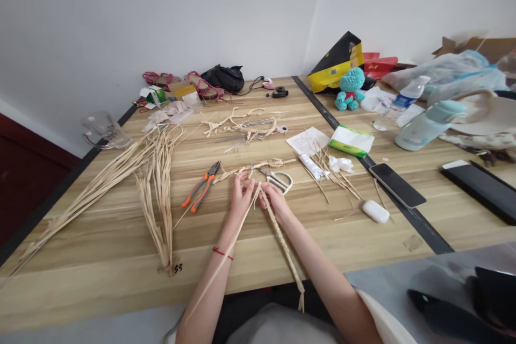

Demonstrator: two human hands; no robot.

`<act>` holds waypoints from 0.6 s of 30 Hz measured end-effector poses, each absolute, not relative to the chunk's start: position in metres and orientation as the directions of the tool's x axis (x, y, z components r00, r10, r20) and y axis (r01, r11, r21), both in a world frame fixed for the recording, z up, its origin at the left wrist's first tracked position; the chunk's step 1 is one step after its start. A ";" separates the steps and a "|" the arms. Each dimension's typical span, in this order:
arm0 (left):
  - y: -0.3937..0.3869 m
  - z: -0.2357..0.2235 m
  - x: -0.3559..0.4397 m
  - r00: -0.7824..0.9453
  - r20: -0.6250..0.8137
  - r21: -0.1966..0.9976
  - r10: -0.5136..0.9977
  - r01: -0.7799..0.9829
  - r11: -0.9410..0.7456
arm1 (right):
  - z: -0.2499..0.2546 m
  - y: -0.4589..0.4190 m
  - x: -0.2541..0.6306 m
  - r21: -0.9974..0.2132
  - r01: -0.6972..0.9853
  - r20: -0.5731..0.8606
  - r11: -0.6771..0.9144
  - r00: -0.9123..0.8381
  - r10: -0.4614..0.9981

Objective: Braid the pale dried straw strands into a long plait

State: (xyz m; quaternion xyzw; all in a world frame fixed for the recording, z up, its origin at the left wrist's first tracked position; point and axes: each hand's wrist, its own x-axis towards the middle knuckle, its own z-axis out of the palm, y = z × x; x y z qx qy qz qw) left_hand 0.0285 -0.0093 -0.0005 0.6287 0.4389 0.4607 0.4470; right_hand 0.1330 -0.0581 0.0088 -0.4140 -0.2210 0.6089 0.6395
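Observation:
Near the middle of the table, my left hand (242, 193) and my right hand (274, 198) come together with fingers pinched on a pale straw braid (282, 239). The braid hangs from the right hand toward the table's front edge and ends in a knotted tip. A loose straw strand (223, 260) runs from the fingers down across my left forearm. Just beyond my fingertips lies another twisted straw piece (270, 163). White-handled scissors (281, 181) rest right behind my right hand. Orange-and-grey pliers (203, 185) lie left of my left hand.
Bundles of dry straw (162, 193) spread over the left side, near a glass mug (107, 130). More braided straw (242, 126) lies farther back. On the right are a phone (397, 185), a white case (375, 211), a light blue bottle (429, 124) and a crocheted doll (350, 90).

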 end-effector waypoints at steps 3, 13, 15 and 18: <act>-0.008 -0.004 0.028 0.171 0.204 0.958 0.964 0.169 -0.232 | 0.011 -0.057 0.136 -0.792 -0.603 -0.236 -0.095 0.159 0.959; -0.024 0.008 0.013 0.124 0.288 0.759 0.950 0.575 -0.305 | 0.016 -0.056 0.150 -0.768 -0.638 -0.238 -0.055 0.204 0.950; -0.029 0.014 0.008 0.120 0.305 0.662 0.945 0.687 -0.301 | 0.017 -0.056 0.153 -0.758 -0.650 -0.242 -0.060 0.194 0.951; -0.033 0.021 0.003 0.184 0.281 0.574 0.942 0.754 -0.318 | 0.018 -0.057 0.155 -0.739 -0.672 -0.228 -0.053 0.175 0.958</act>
